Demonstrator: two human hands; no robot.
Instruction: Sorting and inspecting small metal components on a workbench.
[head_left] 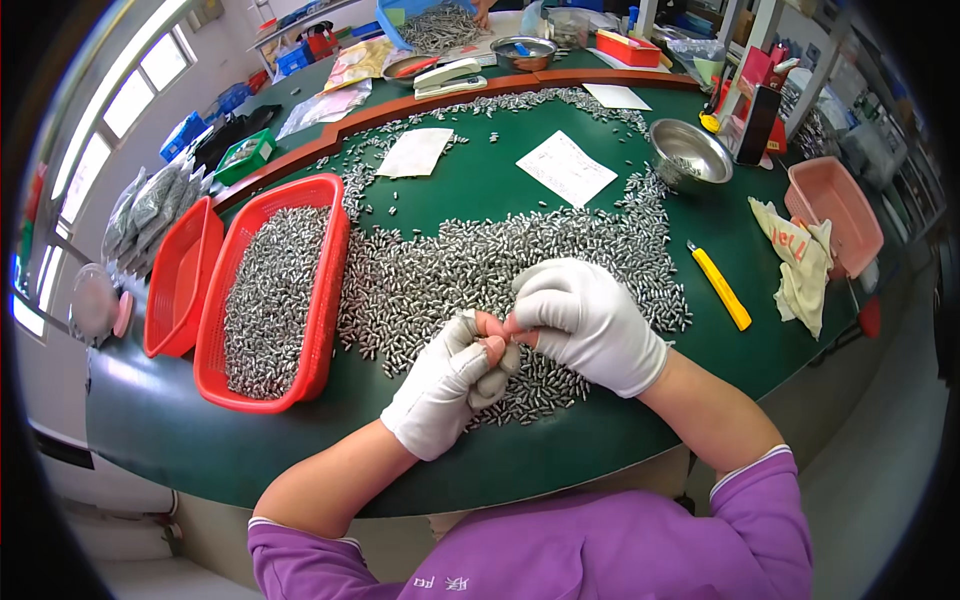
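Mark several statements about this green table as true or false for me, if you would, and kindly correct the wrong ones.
1. The left hand and right hand wear white gloves. True.
2. The two hands are far apart. False: their fingertips are close together.
3. The red perforated basket holds small cylindrical metal pieces. True.
4. The yellow utility knife lies inside that basket. False: the yellow utility knife lies on the green table.
5. The pink plastic basket is right of the steel bowl. True.
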